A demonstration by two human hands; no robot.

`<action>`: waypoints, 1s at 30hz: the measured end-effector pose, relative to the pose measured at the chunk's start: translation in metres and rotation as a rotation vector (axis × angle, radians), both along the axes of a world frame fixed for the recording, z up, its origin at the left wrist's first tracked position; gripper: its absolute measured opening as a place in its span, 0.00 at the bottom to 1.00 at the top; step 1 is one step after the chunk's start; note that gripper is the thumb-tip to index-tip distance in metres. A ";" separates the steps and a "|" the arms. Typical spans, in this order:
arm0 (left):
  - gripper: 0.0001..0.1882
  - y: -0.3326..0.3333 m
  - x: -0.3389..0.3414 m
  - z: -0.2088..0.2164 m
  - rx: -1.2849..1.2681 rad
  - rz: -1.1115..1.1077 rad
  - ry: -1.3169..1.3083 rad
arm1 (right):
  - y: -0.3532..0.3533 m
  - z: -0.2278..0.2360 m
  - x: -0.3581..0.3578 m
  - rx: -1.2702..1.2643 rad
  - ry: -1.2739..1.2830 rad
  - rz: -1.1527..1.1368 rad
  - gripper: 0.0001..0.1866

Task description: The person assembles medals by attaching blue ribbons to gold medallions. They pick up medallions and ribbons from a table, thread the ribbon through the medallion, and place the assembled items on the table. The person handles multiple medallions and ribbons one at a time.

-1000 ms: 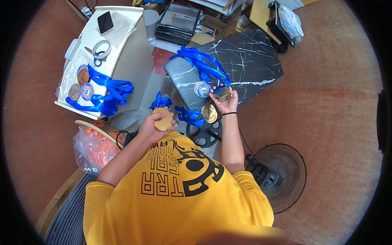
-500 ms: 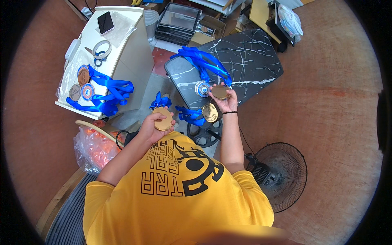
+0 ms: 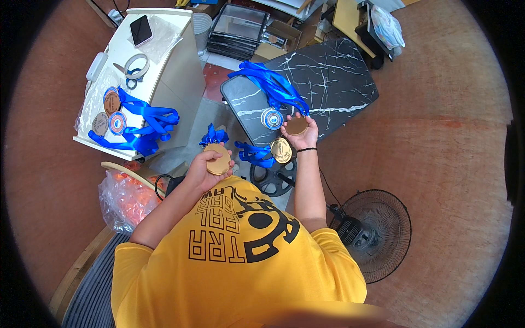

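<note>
Left hand: clamped on gold medal, in front of yellow shirt
Right hand: clamped on gold disc, near side of black table
Spacing: hands apart, ribboned medal between
Table: blue ribbons

From close above the shirt, the wide fisheye head view looks steeply down past left hand and right hand toward the black counter.
</note>
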State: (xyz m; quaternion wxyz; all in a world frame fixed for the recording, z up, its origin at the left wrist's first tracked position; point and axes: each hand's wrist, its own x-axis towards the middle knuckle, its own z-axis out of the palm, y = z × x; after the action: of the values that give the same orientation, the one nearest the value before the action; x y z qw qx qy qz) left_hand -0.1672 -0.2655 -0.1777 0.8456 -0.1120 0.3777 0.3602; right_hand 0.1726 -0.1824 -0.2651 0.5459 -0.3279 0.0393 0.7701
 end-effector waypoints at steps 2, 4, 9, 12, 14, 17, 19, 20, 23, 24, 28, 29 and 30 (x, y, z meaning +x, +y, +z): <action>0.26 0.000 -0.001 -0.001 -0.009 0.005 0.000 | 0.000 0.002 -0.002 -0.001 -0.003 -0.022 0.16; 0.26 0.000 -0.001 -0.003 -0.011 0.007 -0.007 | 0.000 0.005 -0.004 0.000 -0.021 -0.038 0.14; 0.25 -0.001 -0.001 -0.004 -0.002 0.000 -0.020 | 0.002 0.013 -0.010 0.047 -0.088 -0.021 0.08; 0.26 -0.001 -0.001 -0.002 0.006 -0.006 -0.019 | 0.003 0.017 -0.010 0.046 -0.119 0.008 0.07; 0.26 0.000 0.000 0.000 0.001 -0.009 -0.009 | 0.004 0.019 -0.011 0.057 -0.121 0.020 0.07; 0.23 0.000 0.000 0.003 -0.006 -0.001 -0.008 | 0.003 0.020 -0.011 0.050 -0.113 0.014 0.07; 0.23 0.000 0.000 0.003 -0.003 -0.004 0.003 | 0.003 0.020 -0.011 0.040 -0.132 0.009 0.07; 0.23 0.000 0.000 0.004 -0.002 -0.005 0.008 | 0.002 0.020 -0.011 0.034 -0.154 0.008 0.07; 0.27 -0.001 0.001 0.002 0.009 -0.020 0.029 | 0.002 0.018 -0.009 0.036 -0.119 0.007 0.07; 0.27 -0.002 0.001 0.002 0.018 -0.019 0.017 | 0.002 0.018 -0.009 0.040 -0.090 0.007 0.07; 0.27 -0.002 0.003 0.000 0.012 -0.027 0.030 | 0.003 0.019 -0.008 -0.026 -0.057 -0.039 0.09; 0.27 -0.002 0.003 0.000 0.012 -0.028 0.034 | 0.003 0.020 -0.008 -0.043 -0.051 -0.049 0.10; 0.26 -0.002 0.003 0.000 0.011 -0.030 0.034 | 0.003 0.021 -0.008 -0.060 -0.043 -0.058 0.10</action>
State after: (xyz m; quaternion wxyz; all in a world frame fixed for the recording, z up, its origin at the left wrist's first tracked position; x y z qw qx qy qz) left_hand -0.1638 -0.2676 -0.1774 0.8450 -0.0953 0.3918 0.3513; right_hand 0.1649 -0.1789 -0.2445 0.5585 -0.3593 0.0600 0.7452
